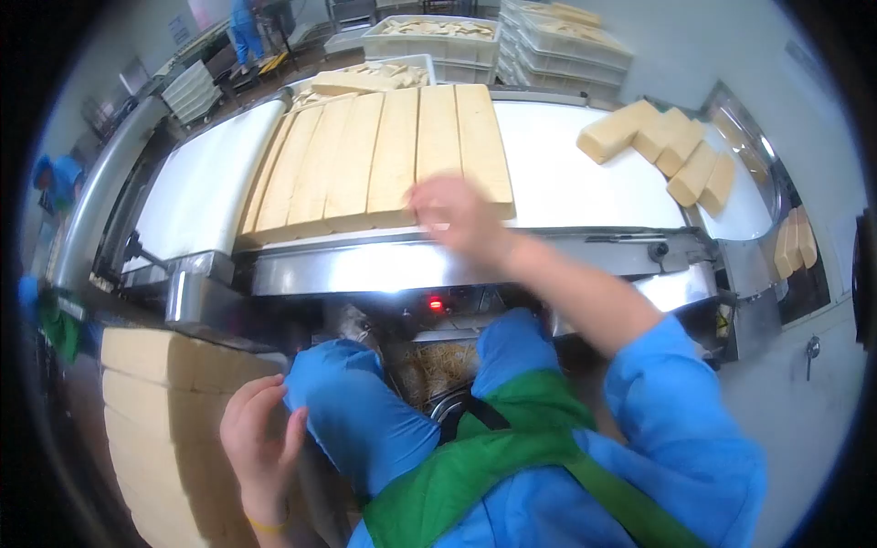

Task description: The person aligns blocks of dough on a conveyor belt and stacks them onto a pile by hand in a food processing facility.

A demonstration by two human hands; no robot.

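Side by side on the white conveyor belt [566, 164] lies a row of long pale loaf-like blocks [393, 155]. My right hand [452, 215] is over the front ends of the blocks at the row's right side; it is blurred and its fingers look curled, their tips hidden. Low on the left, my left hand [260, 434] is empty, fingers bent and apart from the thumb, beside my blue-covered knee. Just left of it rises a stack of similar blocks [137, 402].
More blocks [690, 151] lie at the belt's right end. A metal rail [347, 267] runs along the front. Behind the belt stand crates of pale pieces [438, 29] and stacked crates [571, 46]. Other people in blue [245, 32] are at the far left.
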